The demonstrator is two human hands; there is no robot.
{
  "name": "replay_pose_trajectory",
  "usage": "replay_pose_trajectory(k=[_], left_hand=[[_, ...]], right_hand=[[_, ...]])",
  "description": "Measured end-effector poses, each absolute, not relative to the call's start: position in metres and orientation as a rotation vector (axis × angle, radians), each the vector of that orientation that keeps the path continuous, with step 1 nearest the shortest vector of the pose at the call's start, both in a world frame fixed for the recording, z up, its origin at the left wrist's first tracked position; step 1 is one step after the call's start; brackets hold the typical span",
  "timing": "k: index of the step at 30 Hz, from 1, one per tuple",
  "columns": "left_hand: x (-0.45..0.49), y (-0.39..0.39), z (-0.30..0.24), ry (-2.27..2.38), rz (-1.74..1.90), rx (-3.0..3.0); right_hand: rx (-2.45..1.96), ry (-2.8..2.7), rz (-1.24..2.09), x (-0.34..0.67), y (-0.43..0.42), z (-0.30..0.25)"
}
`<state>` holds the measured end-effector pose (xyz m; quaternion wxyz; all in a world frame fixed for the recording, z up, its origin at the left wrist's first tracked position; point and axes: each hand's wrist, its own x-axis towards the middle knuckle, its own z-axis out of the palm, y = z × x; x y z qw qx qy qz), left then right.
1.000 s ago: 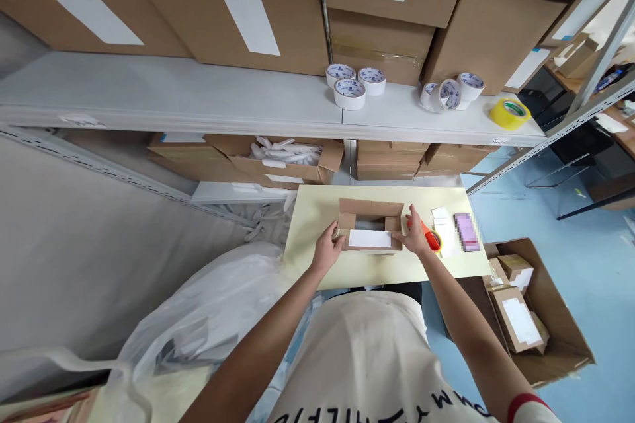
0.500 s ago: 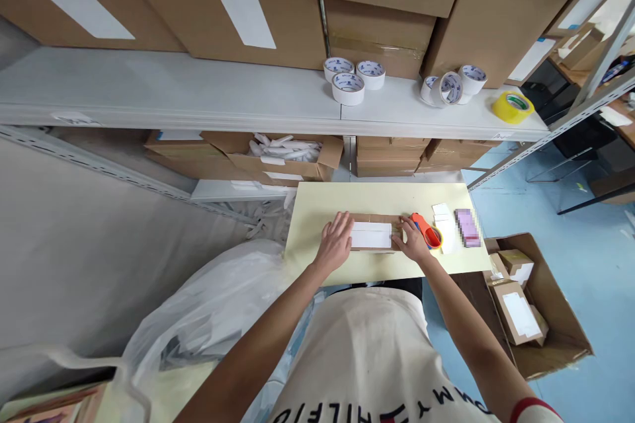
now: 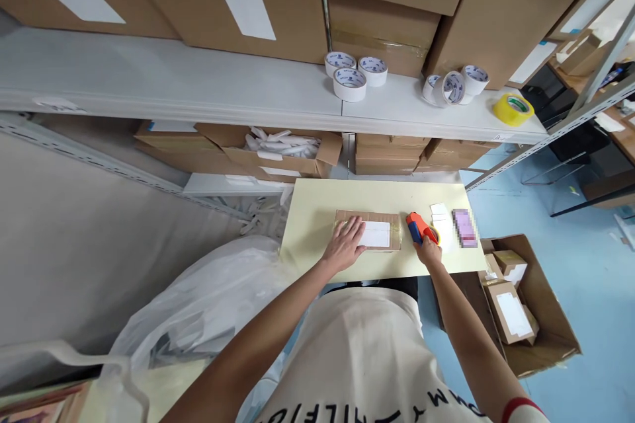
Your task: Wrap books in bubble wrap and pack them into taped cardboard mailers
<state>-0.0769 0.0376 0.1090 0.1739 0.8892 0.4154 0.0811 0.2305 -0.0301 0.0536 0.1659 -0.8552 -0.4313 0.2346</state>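
A small cardboard box (image 3: 378, 234) with a white label on top lies on the pale yellow table (image 3: 312, 211). Clear tape shows at its right end. My left hand (image 3: 346, 244) rests flat on the box's left part, fingers stretched out and covering some of the label. To the right of the box, my right hand (image 3: 428, 252) is closed around the handle end of a red and blue tape dispenser (image 3: 417, 226). The dispenser is apart from the box. White paper slips (image 3: 439, 215) lie just beyond it, beside a pixelated purple item (image 3: 465, 228).
Tape rolls (image 3: 350, 84) and a yellow roll (image 3: 513, 110) stand on the grey shelf (image 3: 198, 79) ahead. A large open carton (image 3: 548, 317) holding several small boxes is on the floor at right. Clear plastic sheeting (image 3: 198, 304) bulges at the table's left.
My right hand has left the box's right end and taken hold of the tape dispenser. My left hand has slid slightly right, farther over the box.
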Motion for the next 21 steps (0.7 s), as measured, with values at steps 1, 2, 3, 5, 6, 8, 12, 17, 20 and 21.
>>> replay_pose_trajectory(k=[1,2,3,5,6,8,12,17,20,21], left_hand=[[-0.077,0.037,0.109,1.178,0.246,2.517],[-0.076,0.037,0.108,1.179,0.262,2.510],[-0.076,0.036,0.108,1.181,0.274,2.504],[-0.075,0.033,0.108,1.193,0.274,2.490],[-0.074,0.031,0.109,1.200,0.266,2.484],[-0.072,0.026,0.109,1.212,0.257,2.472],[-0.067,0.018,0.110,1.192,0.296,2.453],[-0.067,0.017,0.116,1.138,0.359,2.369],[-0.069,0.023,0.120,1.132,0.487,2.123],[-0.069,0.026,0.121,1.137,0.561,1.975]], right_hand=[[-2.440,-1.205,0.663,0.229,-0.026,0.057],[-2.433,-1.193,0.647,0.228,-0.023,0.062],[-2.417,-1.192,0.632,0.229,-0.019,0.069],[-2.371,-1.204,0.621,0.232,-0.013,0.089],[-2.315,-1.200,0.617,0.234,-0.011,0.101],[-2.116,-1.191,0.605,0.232,-0.006,0.128],[-1.732,-1.281,0.688,0.202,0.012,0.175],[-1.726,-1.490,1.023,0.156,0.038,0.191],[-1.754,-1.508,1.092,0.152,0.042,0.187],[-1.750,-1.500,1.108,0.154,0.042,0.186]])
